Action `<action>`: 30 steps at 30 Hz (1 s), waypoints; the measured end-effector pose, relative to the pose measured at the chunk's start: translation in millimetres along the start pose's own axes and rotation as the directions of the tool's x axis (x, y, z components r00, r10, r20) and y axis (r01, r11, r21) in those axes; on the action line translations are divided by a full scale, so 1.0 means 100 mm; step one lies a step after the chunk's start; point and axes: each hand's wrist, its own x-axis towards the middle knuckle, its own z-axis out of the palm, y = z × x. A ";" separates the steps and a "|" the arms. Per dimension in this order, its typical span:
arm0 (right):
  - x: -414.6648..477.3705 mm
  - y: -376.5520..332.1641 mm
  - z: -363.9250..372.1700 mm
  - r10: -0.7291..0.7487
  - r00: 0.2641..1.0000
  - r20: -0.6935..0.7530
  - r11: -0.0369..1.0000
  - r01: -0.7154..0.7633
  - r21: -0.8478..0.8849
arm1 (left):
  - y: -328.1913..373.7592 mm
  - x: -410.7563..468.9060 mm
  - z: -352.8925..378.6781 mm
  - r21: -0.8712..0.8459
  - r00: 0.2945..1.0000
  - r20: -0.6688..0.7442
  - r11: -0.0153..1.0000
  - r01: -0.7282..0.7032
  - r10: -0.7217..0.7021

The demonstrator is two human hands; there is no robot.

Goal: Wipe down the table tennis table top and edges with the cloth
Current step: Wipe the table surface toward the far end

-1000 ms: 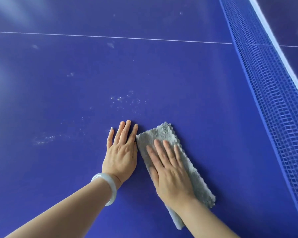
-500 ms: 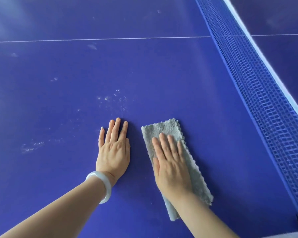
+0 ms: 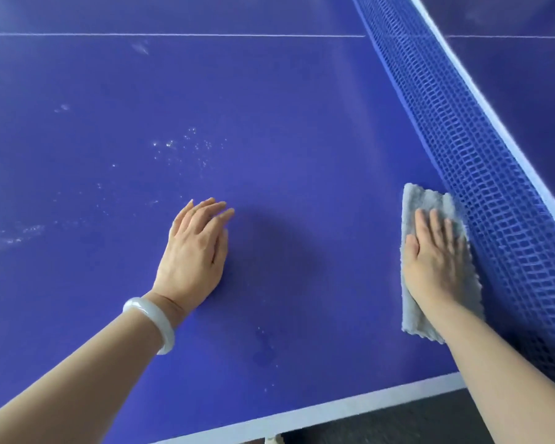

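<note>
Cloth [image 3: 426,200] under flat right hand [image 3: 436,261] (touching net [image 3: 481,174]) | left hand [image 3: 193,257] flat on table [image 3: 269,123], holding nothing

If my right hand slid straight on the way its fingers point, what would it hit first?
Probably the net, which stands just beyond the cloth under the right hand.

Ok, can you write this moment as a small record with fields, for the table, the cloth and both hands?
table: blue table tennis table, white edge line nearest
net: blue mesh net, at right
cloth: grey cloth, flat on table beside net
right hand: presses flat on cloth, fingers straight
left hand: rests on bare table; white bangle on wrist
dirt: white specks beyond left hand
</note>
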 end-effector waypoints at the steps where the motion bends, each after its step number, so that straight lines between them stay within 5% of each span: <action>1: -0.04 -0.04 0.04 -0.024 1.000 0.002 1.000 0.024 0.017 | 0.04 -0.09 0.02 0.026 1.000 0.001 1.000 -0.006 0.006; 7: -0.13 0.02 0.22 -0.170 0.985 -0.017 0.985 0.170 0.005 | 0.00 -0.60 0.05 0.238 0.987 0.161 0.970 -0.045 0.007; 12: -0.60 -0.57 0.23 -0.030 0.996 -0.084 0.996 0.037 0.076 | -0.02 -0.59 0.05 0.230 0.987 0.161 0.972 -0.042 0.004; 17: -1.49 -1.72 0.41 -0.392 0.918 -0.058 0.903 0.396 0.167 | -0.03 -0.61 0.01 0.131 0.989 0.148 0.991 0.000 -0.019; 21: -1.46 -1.42 0.42 -0.708 0.705 -0.041 0.701 0.708 0.083 | -0.04 -0.62 -0.02 0.057 0.992 0.121 0.998 0.013 -0.020; 22: -1.35 -1.21 0.41 -0.710 0.703 -0.046 0.702 0.711 0.041 | -0.05 -0.63 -0.01 0.061 0.993 0.111 0.998 0.017 -0.024; 26: -0.88 -0.60 0.30 -0.290 0.957 -0.012 0.957 0.290 -0.015 | -0.05 -0.64 0.03 0.064 0.995 0.080 0.997 0.047 -0.052; 28: -0.99 -0.78 0.30 -0.071 0.996 -0.051 0.997 0.073 0.030 | -0.05 -0.63 0.05 0.054 0.996 0.072 0.998 0.041 -0.045; 30: -1.36 -1.25 0.35 -0.066 0.993 -0.099 0.995 0.073 0.066 | -0.06 -0.64 0.04 0.038 0.997 0.064 0.998 0.046 -0.048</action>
